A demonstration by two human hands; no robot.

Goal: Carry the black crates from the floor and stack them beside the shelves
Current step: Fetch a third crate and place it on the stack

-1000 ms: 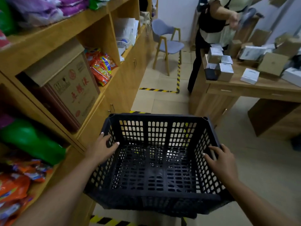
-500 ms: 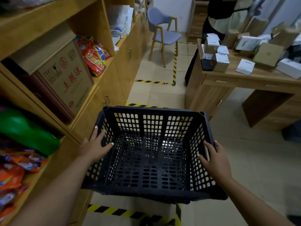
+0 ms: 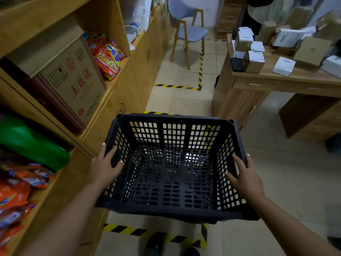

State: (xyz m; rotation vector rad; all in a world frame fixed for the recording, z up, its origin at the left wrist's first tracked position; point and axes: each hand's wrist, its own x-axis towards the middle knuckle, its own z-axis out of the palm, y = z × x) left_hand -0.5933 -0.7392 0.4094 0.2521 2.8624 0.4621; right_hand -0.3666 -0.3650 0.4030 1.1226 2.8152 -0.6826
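Note:
An empty black perforated crate hangs in the air in front of me, above the tiled floor. My left hand grips its left wall, thumb inside and fingers outside. On the opposite side my right hand clasps the right wall over the rim. The wooden shelves run along my left, close to the crate's left edge. Through the crate's holes I see yellow-black floor tape.
Shelves hold a cardboard box, orange snack bags and a green bag. A wooden desk with several small boxes stands at the right. A grey chair is ahead. Hazard tape marks floor bays. A person stands at the far desk end.
The crate has come lower and forward along the shelves. The view has tilted down, and a taped floor bay now shows beneath the crate. Both hands keep their grip.

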